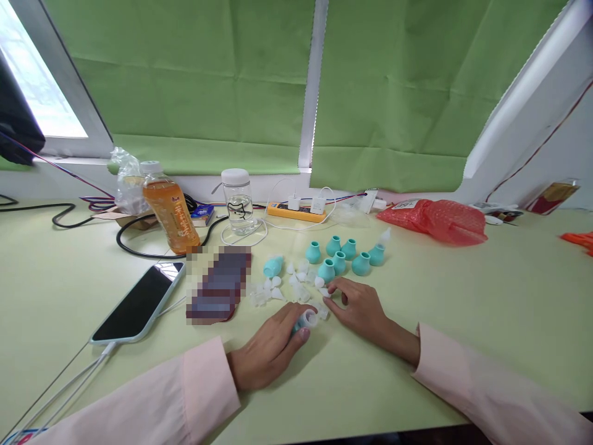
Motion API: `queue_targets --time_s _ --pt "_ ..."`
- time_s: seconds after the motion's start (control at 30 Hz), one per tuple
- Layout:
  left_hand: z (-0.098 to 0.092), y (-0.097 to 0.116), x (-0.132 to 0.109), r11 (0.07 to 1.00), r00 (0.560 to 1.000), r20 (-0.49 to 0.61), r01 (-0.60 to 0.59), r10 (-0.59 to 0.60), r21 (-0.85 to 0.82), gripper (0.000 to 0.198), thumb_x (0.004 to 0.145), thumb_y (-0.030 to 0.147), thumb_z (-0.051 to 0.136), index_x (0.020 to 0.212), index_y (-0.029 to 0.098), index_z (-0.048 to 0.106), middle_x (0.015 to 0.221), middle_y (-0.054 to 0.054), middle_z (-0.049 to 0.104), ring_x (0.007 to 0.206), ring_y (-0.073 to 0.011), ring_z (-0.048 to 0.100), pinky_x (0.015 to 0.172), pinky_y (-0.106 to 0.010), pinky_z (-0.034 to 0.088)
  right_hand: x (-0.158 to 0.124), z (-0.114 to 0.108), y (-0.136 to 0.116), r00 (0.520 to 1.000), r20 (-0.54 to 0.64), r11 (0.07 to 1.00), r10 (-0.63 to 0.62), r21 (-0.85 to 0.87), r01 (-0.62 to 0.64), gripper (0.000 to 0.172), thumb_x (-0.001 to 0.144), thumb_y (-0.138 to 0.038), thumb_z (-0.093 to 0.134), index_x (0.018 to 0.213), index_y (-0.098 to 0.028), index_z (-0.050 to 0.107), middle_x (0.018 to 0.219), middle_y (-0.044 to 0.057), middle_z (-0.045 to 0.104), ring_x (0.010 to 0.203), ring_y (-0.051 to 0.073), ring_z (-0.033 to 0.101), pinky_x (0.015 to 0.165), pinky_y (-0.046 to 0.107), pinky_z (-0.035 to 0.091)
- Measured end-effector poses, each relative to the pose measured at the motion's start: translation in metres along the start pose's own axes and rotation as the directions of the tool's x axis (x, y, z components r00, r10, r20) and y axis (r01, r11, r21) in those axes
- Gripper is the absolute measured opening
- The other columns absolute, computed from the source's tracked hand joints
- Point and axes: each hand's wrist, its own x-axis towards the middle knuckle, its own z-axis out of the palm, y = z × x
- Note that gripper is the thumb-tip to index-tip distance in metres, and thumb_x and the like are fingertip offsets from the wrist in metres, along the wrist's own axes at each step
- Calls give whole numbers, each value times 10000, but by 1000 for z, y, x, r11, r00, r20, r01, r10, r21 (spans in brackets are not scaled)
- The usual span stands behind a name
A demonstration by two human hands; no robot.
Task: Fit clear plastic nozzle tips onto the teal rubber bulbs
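My left hand (pixel 273 346) is closed around a small teal rubber bulb, mostly hidden by the fingers, with a clear plastic collar (pixel 310 318) showing its round opening. My right hand (pixel 359 303) pinches a small white cone-shaped tip (pixel 324 292) at the near edge of the loose parts. Several translucent and white plastic pieces (pixel 301 290) lie scattered just beyond both hands. Behind them stand several teal bulbs (pixel 361 264) with open necks. One teal bulb (pixel 376 254) at the right has a clear tip on it, and another teal bulb (pixel 273 266) lies on its side.
A phone (pixel 139 303) with white cables lies at the left, beside a dark red-edged, pixelated flat object (pixel 222 284). A tea bottle (pixel 170 213), a lidded water jar (pixel 239 201), an orange power strip (pixel 296 212) and a red plastic bag (pixel 435 220) line the back.
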Motion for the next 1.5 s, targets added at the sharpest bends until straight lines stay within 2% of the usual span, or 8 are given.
queue_targets --time_s 0.2,0.37,0.47,0.57,0.67,0.73,1.1,1.5 --pt "2 0 1 998 997 -77 23 -18 63 195 834 261 377 977 158 460 883 -53 544 813 -152 501 717 -261 409 -1 -3 -3 998 -52 989 34 146 -26 300 674 -215 503 968 -176 549 762 12 566 474 87 454 521 239 379" --pt "3 0 3 991 993 -115 9 6 132 165 807 283 420 828 152 517 766 -40 547 705 -143 508 620 -240 410 -1 -12 -11 993 -116 875 -16 479 70 178 699 -223 523 857 -183 594 787 41 564 549 104 490 554 255 438" --pt "3 0 4 986 992 -126 24 -3 166 187 800 294 424 835 149 537 743 -44 542 681 -146 507 605 -246 412 0 -17 -14 997 -17 723 71 690 -40 128 659 -241 601 775 -190 621 750 37 613 587 123 525 579 267 461" --pt "4 -1 4 983 992 -129 25 -1 183 204 798 302 422 844 152 552 733 -49 540 672 -148 507 603 -250 416 1 -18 -15 971 198 454 135 858 -238 151 586 -249 676 722 -188 649 743 38 656 630 149 575 585 282 485" --pt "5 -2 4 982 991 -136 11 16 191 200 794 301 424 816 155 560 712 -45 536 660 -145 507 590 -240 415 1 -17 -14 924 360 228 128 896 -381 166 497 -226 731 643 -189 661 729 31 678 681 179 613 612 300 503" --pt "5 -2 4 980 989 -143 3 26 199 199 789 301 430 815 154 561 691 -40 528 643 -142 506 574 -232 409 1 -15 -14 901 415 170 125 886 -431 182 461 -203 746 624 -190 667 727 30 683 701 189 623 634 305 507" --pt "6 -4 4 973 989 -145 18 16 228 197 787 299 435 789 152 567 655 -29 503 603 -132 486 542 -227 383 -3 -13 -16 895 434 174 100 878 -445 181 458 -158 741 619 -208 675 735 16 685 738 202 633 690 321 507" --pt "7 -6 3 957 986 -164 11 39 291 196 775 286 438 758 159 586 621 -28 497 567 -128 475 503 -217 354 -5 -8 -15 886 448 228 121 856 -464 193 472 -211 739 652 -183 678 748 37 684 671 182 631 621 291 505"
